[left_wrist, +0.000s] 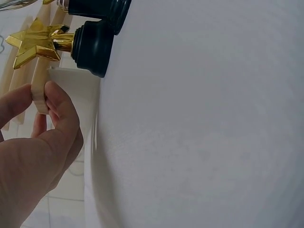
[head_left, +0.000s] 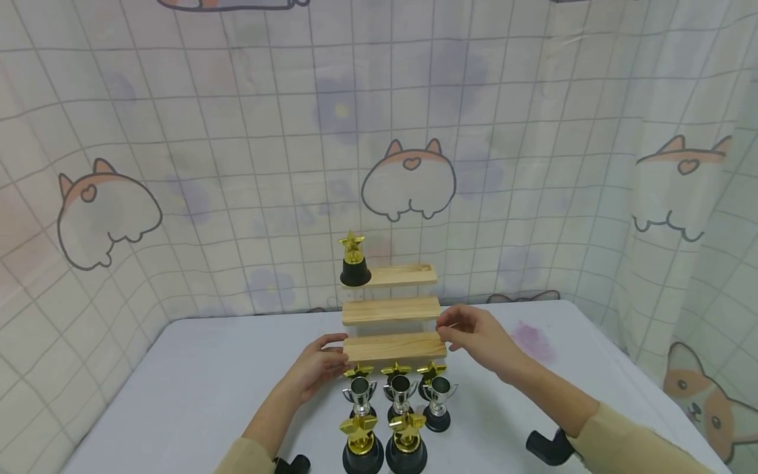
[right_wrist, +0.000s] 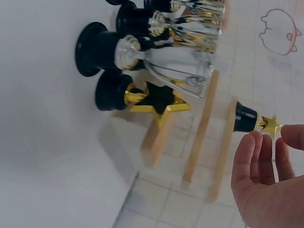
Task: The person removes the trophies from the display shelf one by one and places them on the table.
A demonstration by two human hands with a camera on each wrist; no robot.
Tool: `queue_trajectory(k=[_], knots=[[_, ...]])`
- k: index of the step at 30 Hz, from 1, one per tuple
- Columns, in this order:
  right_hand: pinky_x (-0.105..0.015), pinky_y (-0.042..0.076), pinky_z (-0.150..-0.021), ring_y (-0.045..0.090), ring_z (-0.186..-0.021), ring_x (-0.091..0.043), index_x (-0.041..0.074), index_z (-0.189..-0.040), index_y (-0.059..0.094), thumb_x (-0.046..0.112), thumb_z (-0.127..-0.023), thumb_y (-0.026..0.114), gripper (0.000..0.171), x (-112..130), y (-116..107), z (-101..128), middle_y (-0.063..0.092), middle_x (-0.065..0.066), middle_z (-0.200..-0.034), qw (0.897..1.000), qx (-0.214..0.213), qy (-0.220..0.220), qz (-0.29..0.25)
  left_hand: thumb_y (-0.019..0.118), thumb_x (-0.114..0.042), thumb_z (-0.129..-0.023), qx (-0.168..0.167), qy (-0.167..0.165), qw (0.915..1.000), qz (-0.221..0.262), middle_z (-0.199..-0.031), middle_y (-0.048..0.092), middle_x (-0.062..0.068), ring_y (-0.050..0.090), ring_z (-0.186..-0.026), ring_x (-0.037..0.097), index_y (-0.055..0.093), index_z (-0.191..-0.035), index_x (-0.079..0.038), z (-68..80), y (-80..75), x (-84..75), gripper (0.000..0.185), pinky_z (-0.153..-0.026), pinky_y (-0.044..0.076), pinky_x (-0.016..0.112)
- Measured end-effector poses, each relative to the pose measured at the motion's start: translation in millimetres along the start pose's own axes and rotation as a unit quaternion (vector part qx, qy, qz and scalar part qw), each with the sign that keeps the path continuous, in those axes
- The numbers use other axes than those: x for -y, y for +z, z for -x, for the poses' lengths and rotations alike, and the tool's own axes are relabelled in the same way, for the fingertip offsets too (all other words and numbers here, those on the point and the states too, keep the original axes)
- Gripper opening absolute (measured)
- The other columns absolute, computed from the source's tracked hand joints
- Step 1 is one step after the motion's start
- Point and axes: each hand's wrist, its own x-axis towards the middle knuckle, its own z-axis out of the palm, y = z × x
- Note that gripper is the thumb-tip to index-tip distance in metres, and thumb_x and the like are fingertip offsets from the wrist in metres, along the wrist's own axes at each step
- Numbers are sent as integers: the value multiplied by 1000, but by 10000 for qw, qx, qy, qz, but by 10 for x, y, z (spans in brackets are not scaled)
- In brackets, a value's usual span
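A small three-step wooden shelf [head_left: 393,346] stands on the table. At the left end of its lowest board, my left hand [head_left: 320,365] pinches the wood between thumb and fingers, as the left wrist view shows at the board end [left_wrist: 41,97]. My right hand [head_left: 478,337] hovers by the right ends of the boards, fingers bent loosely and a gap between thumb and fingers [right_wrist: 259,159]. A gold star trophy [head_left: 354,263] with a black base stands at the left of the top board.
Before the shelf stand three silver cup trophies [head_left: 401,393], with gold star trophies [head_left: 395,370] behind them and two larger-looking star trophies [head_left: 406,438] in front. A white cloth covers the table [head_left: 225,368]. A patterned curtain [head_left: 260,164] hangs behind and at both sides.
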Motion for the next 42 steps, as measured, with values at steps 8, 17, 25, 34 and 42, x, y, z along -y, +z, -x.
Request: queue_trajectory(k=[8,17,25,34,42], knots=[[-34,59,-79,64,-96,-27,0,-114,63,14,-102,66,19,178,29,-251,65,-17,-107,9993,47,-334,175,65,1,-92,31,55,10000,-22,-122,60,23,67,-97,25,48,-144,2,-11,-4,-3,55,-86,59,36],[-34,59,-79,63,-101,-39,-1,-115,63,13,-101,66,20,211,147,-490,66,-13,-104,9985,96,-495,197,66,1,-91,47,60,9999,-73,-121,60,23,67,-97,24,48,-144,3,7,-16,-9,57,-85,59,35],[-47,59,-85,65,-97,-27,0,-116,64,14,-101,66,20,143,233,-672,66,-10,-106,9984,-2,-467,326,66,1,-91,61,43,9999,-74,-120,60,23,67,-97,24,47,-145,4,18,-5,-8,57,-87,59,36],[-50,58,-86,64,-98,-25,-1,-116,64,13,-101,66,20,193,299,-852,65,-10,-108,9979,-220,-454,412,65,1,-91,21,59,9999,-107,-121,59,23,66,-98,25,48,-144,3,18,-3,-17,56,-88,58,37],[-48,58,-88,65,-103,-25,-1,-120,63,15,-100,69,27,192,375,-1095,66,-11,-114,9979,-354,-409,364,65,2,-90,50,58,10000,-52,-120,59,23,66,-98,25,48,-144,4,-9,-7,1,56,-87,58,36]])
